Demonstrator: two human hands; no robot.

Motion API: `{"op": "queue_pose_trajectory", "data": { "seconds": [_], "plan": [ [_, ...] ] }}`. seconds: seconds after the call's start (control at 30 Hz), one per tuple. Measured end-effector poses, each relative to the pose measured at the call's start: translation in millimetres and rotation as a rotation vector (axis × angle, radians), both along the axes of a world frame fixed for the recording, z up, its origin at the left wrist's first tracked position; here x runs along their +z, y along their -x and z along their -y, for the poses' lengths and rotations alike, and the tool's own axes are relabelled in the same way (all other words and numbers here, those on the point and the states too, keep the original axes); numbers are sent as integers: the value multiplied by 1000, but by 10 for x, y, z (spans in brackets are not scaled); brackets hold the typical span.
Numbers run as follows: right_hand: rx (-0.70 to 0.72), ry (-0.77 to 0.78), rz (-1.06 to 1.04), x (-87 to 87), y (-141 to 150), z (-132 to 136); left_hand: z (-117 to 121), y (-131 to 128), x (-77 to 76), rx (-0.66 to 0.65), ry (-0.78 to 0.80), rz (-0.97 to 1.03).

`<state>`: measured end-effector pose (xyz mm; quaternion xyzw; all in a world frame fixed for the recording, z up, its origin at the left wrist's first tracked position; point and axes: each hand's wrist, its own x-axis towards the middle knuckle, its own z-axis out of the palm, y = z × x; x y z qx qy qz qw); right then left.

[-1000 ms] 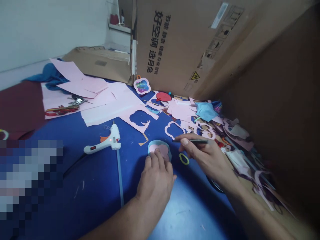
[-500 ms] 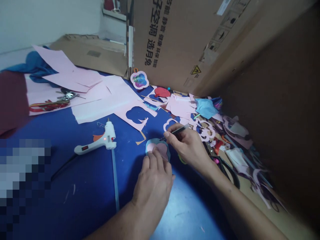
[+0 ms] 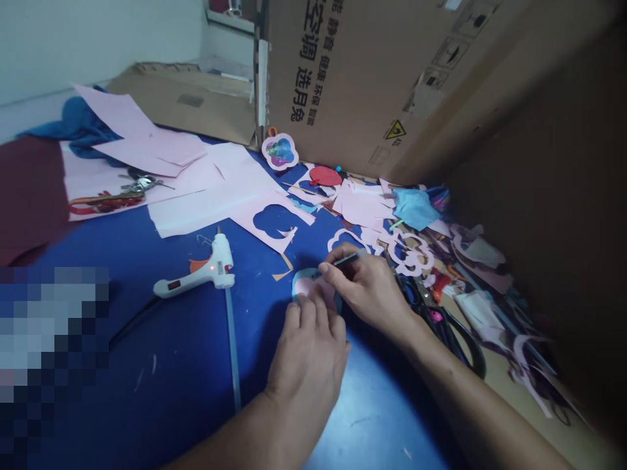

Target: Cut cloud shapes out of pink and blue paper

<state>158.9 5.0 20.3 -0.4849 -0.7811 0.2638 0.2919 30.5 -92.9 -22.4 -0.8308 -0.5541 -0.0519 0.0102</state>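
My unclenched left hand (image 3: 308,349) presses scalloped pink paper (image 3: 304,287) over a blue piece (image 3: 306,271). Right hand (image 3: 371,287) pinches dark pen (image 3: 347,260).

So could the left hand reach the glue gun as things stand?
Probably yes: nothing seems to block the way from the left hand to the glue gun, though that hand rests on the pink cutout.
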Motion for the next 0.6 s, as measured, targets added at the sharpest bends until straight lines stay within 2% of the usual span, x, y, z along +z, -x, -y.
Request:
{"op": "queue_pose_trajectory", "data": {
  "seconds": [0.3,0.6],
  "plan": [
    [11,-21,52,19,-13,-27,27,-13,10,35,-106,-57],
    [28,-12,67,22,-4,-30,35,-13,-2,23,-98,-34]
  ]
}}
